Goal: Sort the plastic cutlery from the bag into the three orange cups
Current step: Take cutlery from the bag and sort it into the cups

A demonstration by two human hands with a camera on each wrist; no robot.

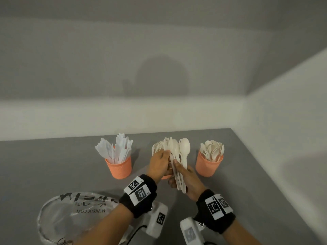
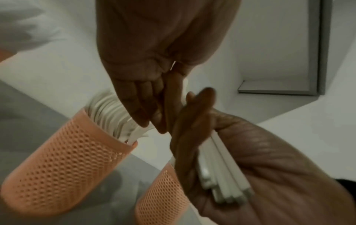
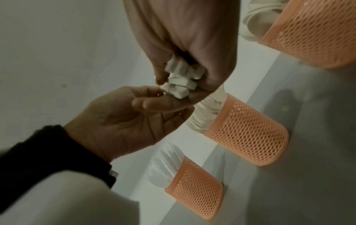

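Note:
Three orange mesh cups stand in a row on the grey table. The left cup holds white knives, the right cup holds cream spoons. The middle cup with forks is mostly hidden behind my hands. My right hand grips a bundle of cream spoons and forks by the handles, heads up, above the middle cup. My left hand reaches into the bundle from the left and pinches at its fork side; which piece it holds is unclear. The handle ends stick out below my right hand.
A clear plastic bag with dark lettering lies flat at the front left of the table. A white wall runs close behind the cups and along the table's right edge. Bare table surface lies left of the knife cup.

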